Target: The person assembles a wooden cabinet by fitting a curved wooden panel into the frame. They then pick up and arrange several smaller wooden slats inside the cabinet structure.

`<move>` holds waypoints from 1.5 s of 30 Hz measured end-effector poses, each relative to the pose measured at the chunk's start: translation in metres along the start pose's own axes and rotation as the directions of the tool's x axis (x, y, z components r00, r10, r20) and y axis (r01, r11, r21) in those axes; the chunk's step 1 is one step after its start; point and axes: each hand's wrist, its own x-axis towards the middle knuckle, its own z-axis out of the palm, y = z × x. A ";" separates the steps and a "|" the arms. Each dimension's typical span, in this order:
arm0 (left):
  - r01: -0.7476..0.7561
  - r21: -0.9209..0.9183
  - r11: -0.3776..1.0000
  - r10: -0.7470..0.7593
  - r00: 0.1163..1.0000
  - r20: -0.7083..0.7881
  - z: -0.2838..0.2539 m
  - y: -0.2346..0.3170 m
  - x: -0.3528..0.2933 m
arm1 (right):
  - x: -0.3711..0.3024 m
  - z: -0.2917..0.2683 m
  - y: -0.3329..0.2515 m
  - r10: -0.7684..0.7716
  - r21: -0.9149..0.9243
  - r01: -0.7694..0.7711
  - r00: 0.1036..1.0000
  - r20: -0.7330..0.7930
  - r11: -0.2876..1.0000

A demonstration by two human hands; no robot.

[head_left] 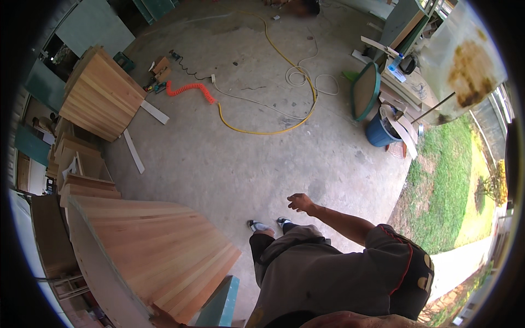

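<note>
At the lower left, a large panel of pale wood strips (158, 240) stands beside me. My left hand (162, 317) is at its near edge, mostly dark and cut off by the picture's lower rim, so its fingers cannot be made out. My right arm reaches forward over the concrete floor, and my right hand (299, 203) hangs in the air in front of my body. Its fingers are loosely bent and apart, with nothing visible in them. Close to the wood panel's right corner stands a blue-green board (221, 300).
Another wooden piece (101, 93) stands at the far left, with white strips (134, 152) near it. An orange coiled hose (188, 90), yellow hose (268, 132) and white cable (257, 102) cross the floor. At right are a blue bin (380, 131) and a cluttered table (404, 87).
</note>
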 end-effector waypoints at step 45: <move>-0.237 -0.769 0.594 0.783 -0.047 0.620 0.304 0.945 -0.041 | 0.523 -0.127 -0.428 -0.266 -0.684 0.139 0.960 -0.083 0.716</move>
